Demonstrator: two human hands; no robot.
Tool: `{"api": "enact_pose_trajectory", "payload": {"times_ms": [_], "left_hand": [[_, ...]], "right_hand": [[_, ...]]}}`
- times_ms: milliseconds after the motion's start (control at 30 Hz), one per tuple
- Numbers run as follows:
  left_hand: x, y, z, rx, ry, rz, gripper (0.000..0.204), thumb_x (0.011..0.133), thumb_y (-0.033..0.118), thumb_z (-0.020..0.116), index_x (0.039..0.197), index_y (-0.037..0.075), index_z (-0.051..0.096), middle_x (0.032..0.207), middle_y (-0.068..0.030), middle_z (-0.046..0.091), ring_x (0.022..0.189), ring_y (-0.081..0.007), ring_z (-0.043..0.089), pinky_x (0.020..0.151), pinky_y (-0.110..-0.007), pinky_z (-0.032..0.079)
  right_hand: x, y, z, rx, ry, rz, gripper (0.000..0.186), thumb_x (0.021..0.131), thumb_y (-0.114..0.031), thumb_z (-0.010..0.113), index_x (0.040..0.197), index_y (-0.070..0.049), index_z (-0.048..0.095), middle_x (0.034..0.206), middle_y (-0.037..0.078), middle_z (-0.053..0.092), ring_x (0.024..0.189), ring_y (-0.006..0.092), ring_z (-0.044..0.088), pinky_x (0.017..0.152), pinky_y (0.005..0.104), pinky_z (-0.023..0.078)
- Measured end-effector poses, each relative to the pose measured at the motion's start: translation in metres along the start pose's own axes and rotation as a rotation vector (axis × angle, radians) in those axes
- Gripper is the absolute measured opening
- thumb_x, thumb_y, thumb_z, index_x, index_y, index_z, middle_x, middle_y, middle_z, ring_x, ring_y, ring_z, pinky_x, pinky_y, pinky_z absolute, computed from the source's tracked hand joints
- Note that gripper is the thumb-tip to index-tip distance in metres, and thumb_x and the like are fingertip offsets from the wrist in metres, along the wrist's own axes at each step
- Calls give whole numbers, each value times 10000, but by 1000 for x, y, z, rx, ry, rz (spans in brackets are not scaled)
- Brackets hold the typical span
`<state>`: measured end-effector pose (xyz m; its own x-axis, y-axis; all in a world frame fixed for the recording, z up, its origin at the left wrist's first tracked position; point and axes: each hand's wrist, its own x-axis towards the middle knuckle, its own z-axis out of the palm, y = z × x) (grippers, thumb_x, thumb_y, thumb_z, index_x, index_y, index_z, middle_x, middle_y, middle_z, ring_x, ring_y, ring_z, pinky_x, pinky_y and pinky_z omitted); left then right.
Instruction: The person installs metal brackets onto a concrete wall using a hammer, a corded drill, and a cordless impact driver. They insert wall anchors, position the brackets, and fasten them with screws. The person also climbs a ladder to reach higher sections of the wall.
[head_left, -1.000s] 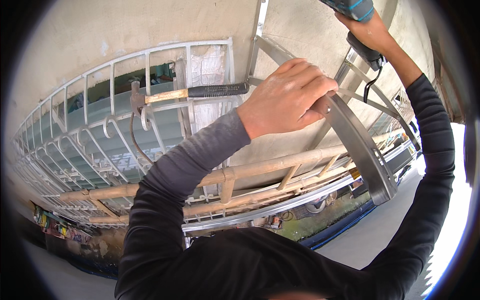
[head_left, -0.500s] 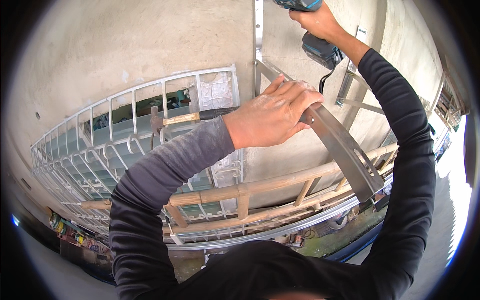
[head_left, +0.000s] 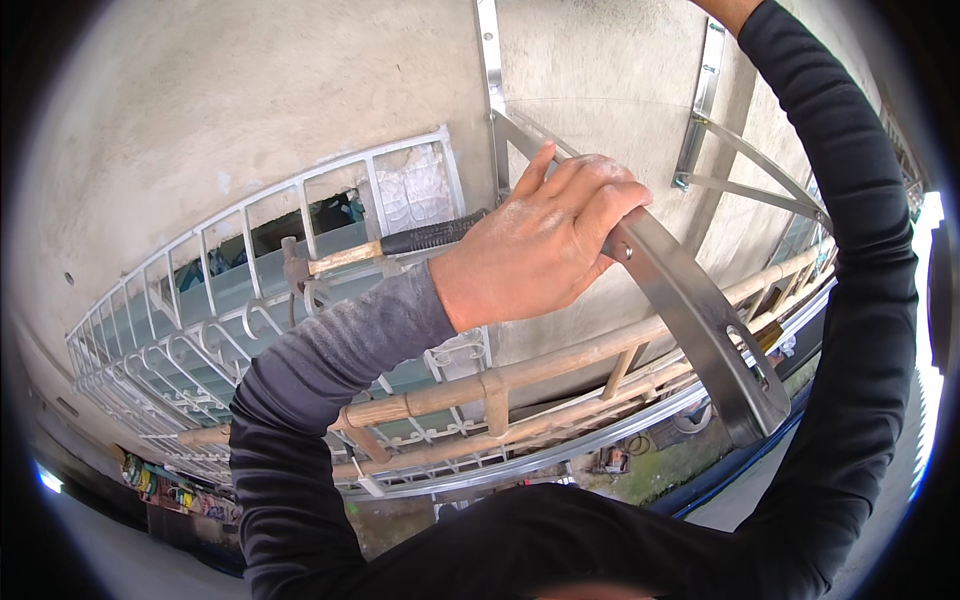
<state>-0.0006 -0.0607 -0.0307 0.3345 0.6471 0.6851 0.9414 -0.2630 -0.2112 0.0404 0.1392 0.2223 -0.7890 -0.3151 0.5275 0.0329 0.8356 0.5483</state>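
My left hand (head_left: 555, 235) is closed over the upper arm of a shiny metal wall bracket (head_left: 675, 290). Its fingers wrap round the metal near a round hole, and the slotted end of the bracket slopes down toward me. Behind my left wrist passes the handle of a claw hammer (head_left: 350, 255). The hammer's head lies in front of the window grille, and my hand hides the handle's end, so I cannot tell whether I hold it too. My right arm (head_left: 840, 220) reaches up past the top edge; the hand itself is out of the picture.
A white window grille (head_left: 250, 215) projects from the plaster wall (head_left: 250, 90) on the left. Bamboo rails (head_left: 560, 370) run below the bracket, with drops to the ground beneath. A second metal bracket (head_left: 760, 150) is fixed to the wall at right.
My right hand and the cordless power tool it held have gone out of view at the top. My left hand keeps its grip on the bracket. The view has shifted slightly.
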Motion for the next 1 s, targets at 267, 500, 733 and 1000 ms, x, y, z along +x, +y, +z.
{"api": "enact_pose_trajectory", "payload": {"times_ms": [267,500,733,1000], "left_hand": [[6,-22,5,9,127,181,675,779,133,873,1344,99,505,1206,-114,640,1183,-333,645,1087,-507,491],[20,-46,8,-3,147,381,637,759,185,894,1278,109,533,1030,-71,647,993,-267,701,915,-404,559],[24,-54,8,-18,99,439,629,759,219,895,1264,121,535,964,-47,610,904,-240,685,829,-380,548],[26,-58,10,-30,95,478,643,747,263,911,1248,130,532,953,-31,594,894,-215,679,780,-362,550]], "right_hand": [[-13,9,13,172,88,-113,547,769,-104,719,1304,-172,629,1168,146,756,1112,380,709,916,457,554],[-3,16,6,218,36,-158,538,821,-146,779,1337,-130,627,1217,169,739,1114,348,706,958,432,547],[7,18,3,196,23,-207,528,835,-150,781,1333,-83,623,1210,186,734,1080,331,703,953,414,549],[6,20,1,344,-11,-197,461,884,-140,757,1308,-14,625,1218,192,728,1095,299,693,960,397,545]]}}
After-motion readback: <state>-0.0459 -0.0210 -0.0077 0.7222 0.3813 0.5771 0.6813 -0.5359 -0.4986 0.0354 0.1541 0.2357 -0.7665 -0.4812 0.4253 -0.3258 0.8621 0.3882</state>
